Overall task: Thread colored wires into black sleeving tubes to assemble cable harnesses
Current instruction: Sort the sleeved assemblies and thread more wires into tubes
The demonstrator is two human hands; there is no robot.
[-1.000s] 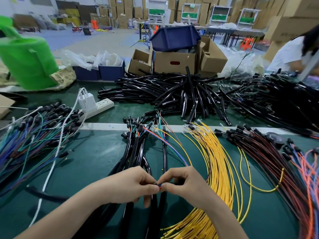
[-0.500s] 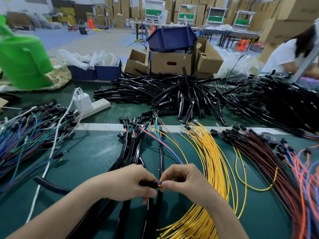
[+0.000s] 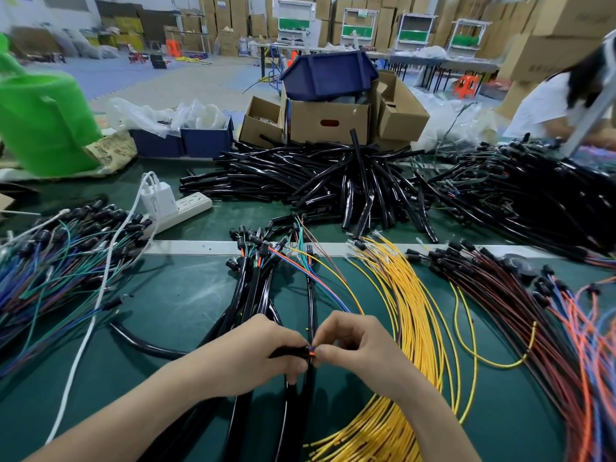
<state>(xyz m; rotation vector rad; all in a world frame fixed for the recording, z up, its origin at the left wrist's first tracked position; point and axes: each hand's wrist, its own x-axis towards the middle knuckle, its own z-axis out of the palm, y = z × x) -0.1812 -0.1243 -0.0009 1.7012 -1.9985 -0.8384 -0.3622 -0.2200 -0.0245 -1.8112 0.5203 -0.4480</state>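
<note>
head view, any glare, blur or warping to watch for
Head view: wide-angle tilts the stacked boxes at the right edge, which look soft; glints streak the black tube pile; left hand gripping a tube and right hand pinching wires are sharp.

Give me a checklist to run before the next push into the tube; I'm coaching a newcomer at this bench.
1. Left hand grips the black tube near its mouth: ok.
2. Right hand pinches the colored wire ends: ok.
3. Wire ends lined up with the tube mouth: ok, the orange and blue tips sit right at it.
4. Every wire of the set caught in the pinch: cannot tell, the fingers hide them.
5. Trailing wires lie loose on the table, with nothing pinning them: ok.
6. Depth already inside the tube: cannot tell.
</note>
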